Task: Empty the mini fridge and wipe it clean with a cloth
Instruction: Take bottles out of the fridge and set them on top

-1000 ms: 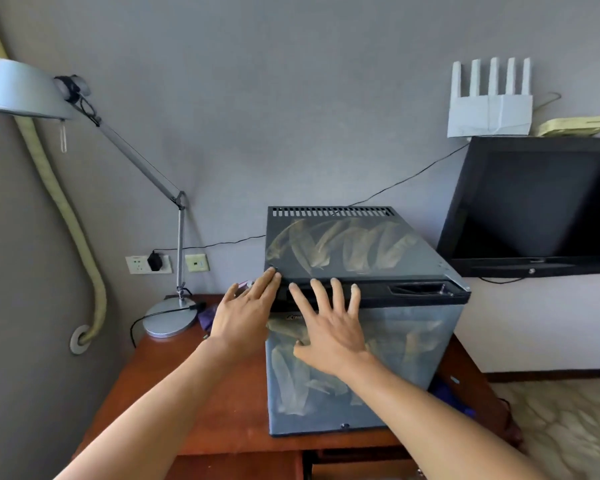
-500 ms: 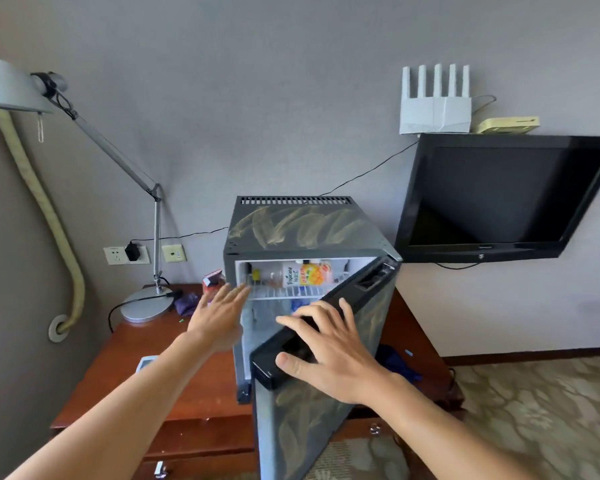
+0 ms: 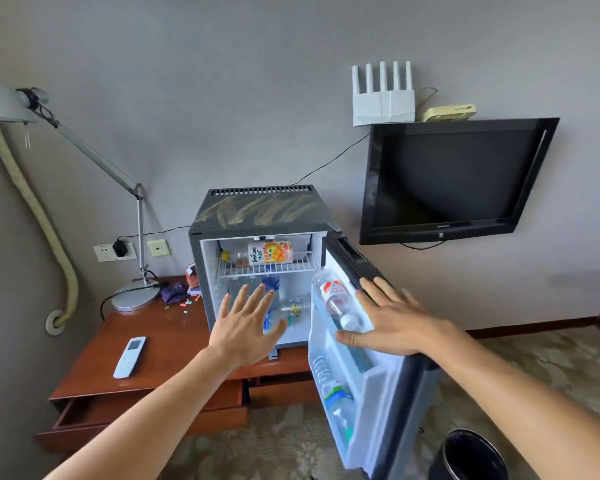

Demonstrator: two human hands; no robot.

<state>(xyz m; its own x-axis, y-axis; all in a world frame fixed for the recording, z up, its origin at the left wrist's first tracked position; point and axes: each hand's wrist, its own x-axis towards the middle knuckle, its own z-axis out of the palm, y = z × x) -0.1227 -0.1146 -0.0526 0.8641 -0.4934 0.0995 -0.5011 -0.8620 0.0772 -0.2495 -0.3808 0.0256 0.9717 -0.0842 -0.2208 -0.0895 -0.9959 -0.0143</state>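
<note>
Mini fridge [image 3: 257, 216] on the wooden desk [image 3: 153, 355], door [image 3: 368, 382] swung wide: right hand [image 3: 392, 320], fingers spread, rests on the door's top edge, and should steady it while the empty, spread-fingered left hand [image 3: 246, 327] reaches for the juice bottle [image 3: 271, 252].

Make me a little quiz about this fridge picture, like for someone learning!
1. True or false: the mini fridge door is open.
2. Which hand rests on the door's top edge? A) left hand B) right hand
3. Fill in: the juice bottle lies on the wire ____.

Key: 1 true. 2 B. 3 shelf.
</note>
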